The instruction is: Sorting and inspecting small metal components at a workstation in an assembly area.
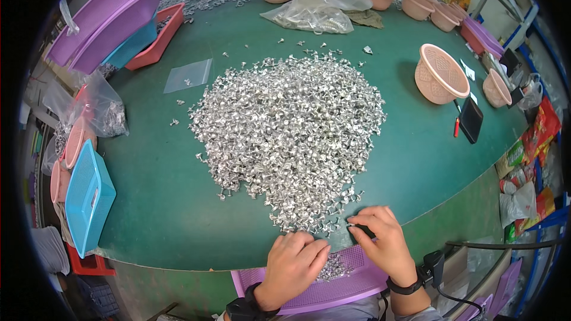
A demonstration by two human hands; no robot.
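A wide heap of small silvery metal parts [291,125] covers the middle of the green table. My left hand [291,264] is at the heap's near tip, its fingers curled inward; its fingertips are mostly hidden, and whatever they hold cannot be made out. Just to the right, my right hand [380,238] pinches with thumb and forefinger at what looks like one small metal part [349,224]. Below both hands, against the table's near edge, a purple plastic basket [357,294] contains many of these small parts.
At left are a blue basket [89,202], a bag of parts [110,113] and stacked purple tubs [113,21]. A flat clear bag [188,76] lies beyond the heap. On the right stand a pink basket [441,74] and a black phone-like device [471,120]. Other people's hands work at the far edge.
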